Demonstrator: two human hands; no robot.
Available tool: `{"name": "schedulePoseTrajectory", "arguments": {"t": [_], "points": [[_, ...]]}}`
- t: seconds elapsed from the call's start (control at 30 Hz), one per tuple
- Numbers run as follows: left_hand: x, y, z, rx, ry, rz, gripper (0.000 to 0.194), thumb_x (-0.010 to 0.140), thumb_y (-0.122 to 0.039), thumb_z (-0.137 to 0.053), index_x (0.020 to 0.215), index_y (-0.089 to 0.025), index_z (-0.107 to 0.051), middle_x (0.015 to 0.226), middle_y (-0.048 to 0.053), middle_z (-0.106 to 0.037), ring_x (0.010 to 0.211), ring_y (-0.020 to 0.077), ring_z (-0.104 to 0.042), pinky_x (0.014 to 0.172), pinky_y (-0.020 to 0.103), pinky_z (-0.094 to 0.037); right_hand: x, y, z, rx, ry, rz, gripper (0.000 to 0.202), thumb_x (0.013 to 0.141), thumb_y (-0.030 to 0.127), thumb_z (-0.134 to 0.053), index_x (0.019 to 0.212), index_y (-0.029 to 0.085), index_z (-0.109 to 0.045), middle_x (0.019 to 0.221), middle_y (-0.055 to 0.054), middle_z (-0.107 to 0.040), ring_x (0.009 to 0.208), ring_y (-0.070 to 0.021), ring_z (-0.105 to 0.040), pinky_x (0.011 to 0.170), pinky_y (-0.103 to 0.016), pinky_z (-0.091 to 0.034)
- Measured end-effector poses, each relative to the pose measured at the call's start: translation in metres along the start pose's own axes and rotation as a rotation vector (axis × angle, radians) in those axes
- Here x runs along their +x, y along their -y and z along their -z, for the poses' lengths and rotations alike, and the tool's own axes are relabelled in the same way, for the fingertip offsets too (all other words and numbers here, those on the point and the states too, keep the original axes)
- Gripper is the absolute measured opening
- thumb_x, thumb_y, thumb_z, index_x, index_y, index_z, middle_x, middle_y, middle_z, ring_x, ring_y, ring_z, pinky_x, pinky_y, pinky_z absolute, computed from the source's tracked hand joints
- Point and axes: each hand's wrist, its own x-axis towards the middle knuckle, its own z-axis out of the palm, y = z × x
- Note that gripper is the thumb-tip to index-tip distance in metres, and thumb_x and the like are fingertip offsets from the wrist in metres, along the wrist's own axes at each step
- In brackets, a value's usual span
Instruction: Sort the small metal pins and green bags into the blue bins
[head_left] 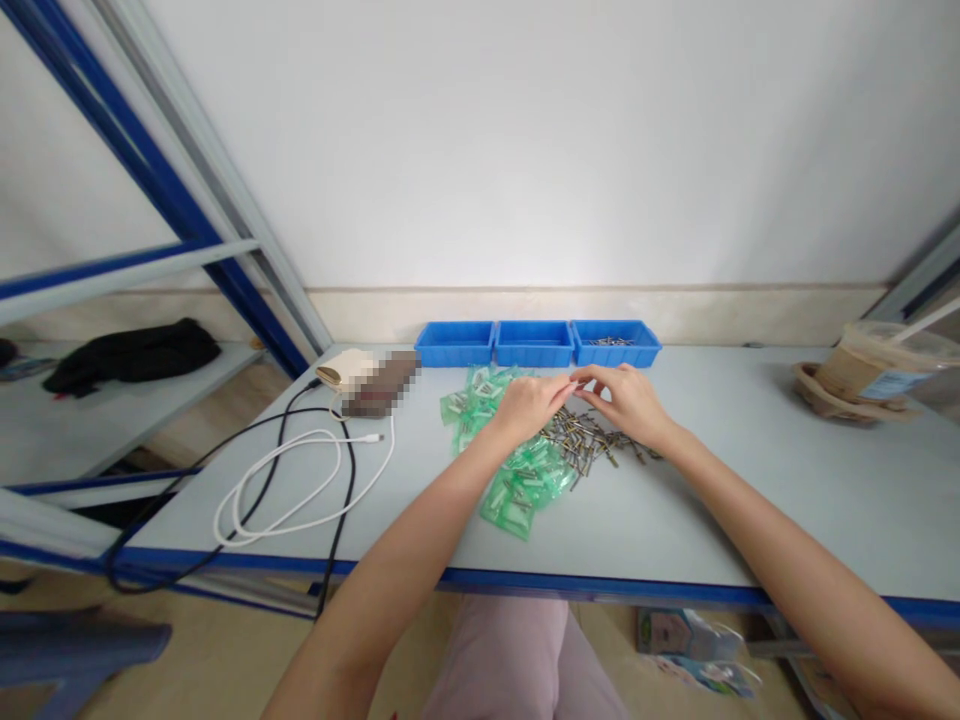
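Note:
My left hand (531,404) and my right hand (631,402) meet fingertip to fingertip above the table. Both are closed in a pinch, and whatever lies between the fingers is too small to make out. Beneath and between them spreads a loose pile of thin metal pieces (589,442), like small bits or pins, some with yellowish ends. Green clear plastic packets (517,500) with metal pieces inside lie under and to the left of my left hand, partly covered by it.
Three blue bins line the wall: the left bin (454,352), the middle bin (534,354) and the right bin (616,354), which holds metal pieces. A white cable (289,522) and a black cable (351,480) lie at left. A plastic cup (862,365) stands at far right.

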Motion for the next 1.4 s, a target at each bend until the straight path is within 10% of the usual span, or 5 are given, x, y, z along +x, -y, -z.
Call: {"name": "schedulePoseTrajectory", "arguments": {"t": [0.33, 0.5, 1.0, 1.23, 1.4], "points": [[0.002, 0.018, 0.007, -0.143, 0.005, 0.141, 0.033, 0.088, -0.047, -0.037, 0.104, -0.02, -0.05, 0.102, 0.005, -0.058, 0.098, 0.0198, -0.053, 0.081, 0.029, -0.039, 0.024, -0.041, 0.01, -0.197, -0.021, -0.111, 0.034, 0.09, 0.039, -0.037, 0.09, 0.022, -0.067, 0.095, -0.004, -0.067, 0.084, -0.0182, -0.059, 0.071, -0.029, -0.033], [-0.002, 0.05, 0.012, -0.038, 0.293, 0.251, 0.066, 0.068, -0.055, -0.062, 0.119, -0.019, -0.039, 0.13, 0.012, -0.036, 0.117, 0.0287, -0.037, 0.093, 0.04, -0.034, 0.052, -0.089, 0.021, -0.4, 0.046, -0.331, 0.032, 0.085, 0.04, -0.044, 0.101, 0.022, -0.064, 0.117, -0.011, -0.056, 0.1, -0.0271, -0.053, 0.076, -0.037, -0.034], [-0.01, 0.07, 0.038, 0.086, 0.527, 0.354, 0.038, 0.078, -0.024, -0.055, 0.114, -0.025, -0.045, 0.118, 0.008, -0.048, 0.114, 0.025, -0.042, 0.094, 0.042, -0.033, 0.017, -0.001, -0.022, -0.081, 0.478, -0.377, 0.015, 0.076, 0.028, -0.053, 0.085, 0.022, -0.064, 0.084, -0.001, -0.067, 0.076, -0.0169, -0.059, 0.06, -0.023, -0.036], [-0.007, 0.053, 0.039, -0.143, 0.701, 0.272, 0.075, 0.074, -0.056, -0.052, 0.136, -0.03, -0.019, 0.147, 0.009, -0.008, 0.134, 0.0311, -0.008, 0.103, 0.056, -0.014, 0.002, -0.005, -0.02, -0.042, 0.337, -0.278, 0.039, 0.083, 0.045, -0.044, 0.116, 0.026, -0.052, 0.126, -0.009, -0.049, 0.117, -0.0268, -0.041, 0.091, -0.044, -0.035], [-0.007, 0.052, 0.027, -0.182, 0.752, 0.216, 0.091, 0.063, -0.055, -0.065, 0.138, -0.033, -0.018, 0.148, 0.007, 0.0, 0.134, 0.0336, 0.002, 0.101, 0.062, -0.004, -0.003, 0.002, -0.03, 0.149, 0.521, -0.085, 0.057, 0.087, 0.052, -0.032, 0.138, 0.029, -0.023, 0.146, -0.006, -0.021, 0.133, -0.0252, -0.017, 0.105, -0.054, -0.013]]}}
